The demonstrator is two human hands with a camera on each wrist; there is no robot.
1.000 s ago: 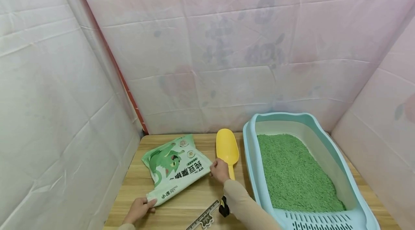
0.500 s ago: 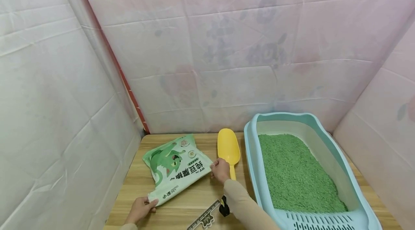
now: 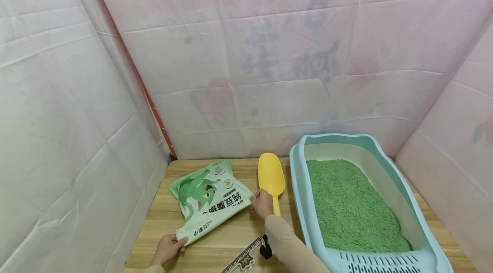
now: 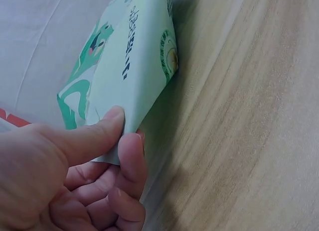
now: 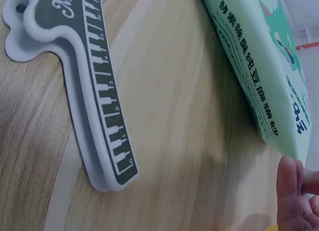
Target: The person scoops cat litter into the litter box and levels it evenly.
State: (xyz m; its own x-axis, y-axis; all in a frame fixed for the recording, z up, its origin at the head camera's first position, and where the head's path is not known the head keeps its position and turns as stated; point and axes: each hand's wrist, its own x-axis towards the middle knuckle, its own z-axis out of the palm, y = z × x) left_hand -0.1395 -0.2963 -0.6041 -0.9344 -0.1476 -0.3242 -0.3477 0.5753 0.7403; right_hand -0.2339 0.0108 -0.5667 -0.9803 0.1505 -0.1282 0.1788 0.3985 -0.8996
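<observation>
A pale green cat litter bag (image 3: 213, 200) with a green cat printed on it lies on the wooden table, its near end folded over. My left hand (image 3: 167, 249) pinches the fold's left corner between thumb and forefinger, as the left wrist view shows close up on the bag (image 4: 132, 66). At the fold's right corner, my right hand (image 3: 262, 203) pinches the bag. In the right wrist view only some fingers (image 5: 289, 191) show at the edge, meeting the bag's corner (image 5: 294, 146).
Just beyond my right hand lies a yellow scoop (image 3: 271, 174). A blue litter box (image 3: 298, 196) of green pellets (image 3: 354, 209) stands to the right. Near the front lie a piano-key bag clip (image 3: 244, 258) and a small black object (image 3: 265, 247), partly behind my sleeve. Fabric walls surround the table.
Both hands keep their pinch on the bag's corners, and the bag stays folded in place. Only a very slight shift of the view and the right hand shows.
</observation>
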